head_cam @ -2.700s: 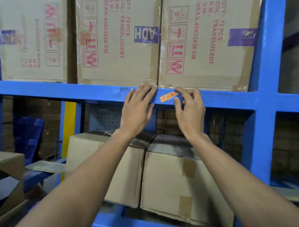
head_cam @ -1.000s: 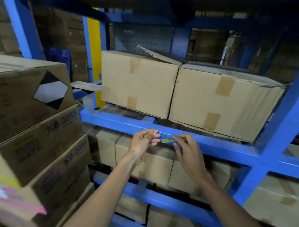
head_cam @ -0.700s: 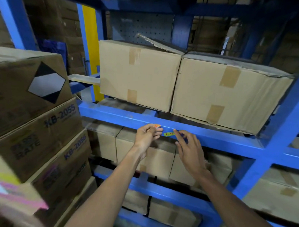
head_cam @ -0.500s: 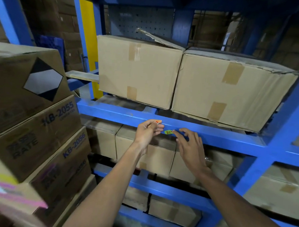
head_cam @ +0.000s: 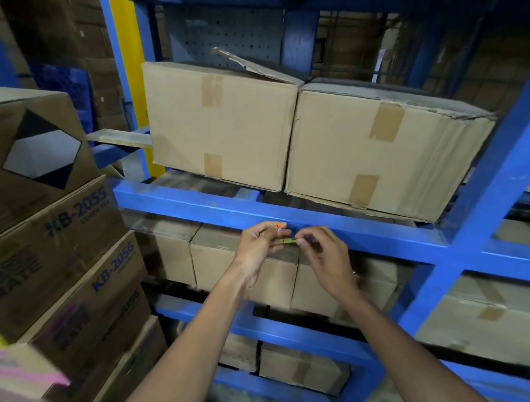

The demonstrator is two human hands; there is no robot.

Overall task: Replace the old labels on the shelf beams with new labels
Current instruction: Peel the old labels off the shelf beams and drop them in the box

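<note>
A blue shelf beam (head_cam: pixel 196 205) runs across the middle of the rack. Just below its front face, my left hand (head_cam: pixel 260 246) pinches a small orange label (head_cam: pixel 279 225) with red writing between thumb and fingers. My right hand (head_cam: pixel 325 258) pinches one end of a small yellow-green label (head_cam: pixel 289 240) with its fingertips. That label sits between the two hands, and its other end touches my left fingers. I cannot tell whether it still sticks to the beam.
Two taped cardboard boxes (head_cam: pixel 291 135) rest on the beam's shelf, with more boxes on the shelves below. A stack of printed cartons (head_cam: pixel 53 222) stands close on the left. A blue upright post (head_cam: pixel 496 168) rises on the right.
The view dropped from a higher beam to this lower one. My right hand went from flat fingers by the yellow-green label to pinching it, and both hands drew together.
</note>
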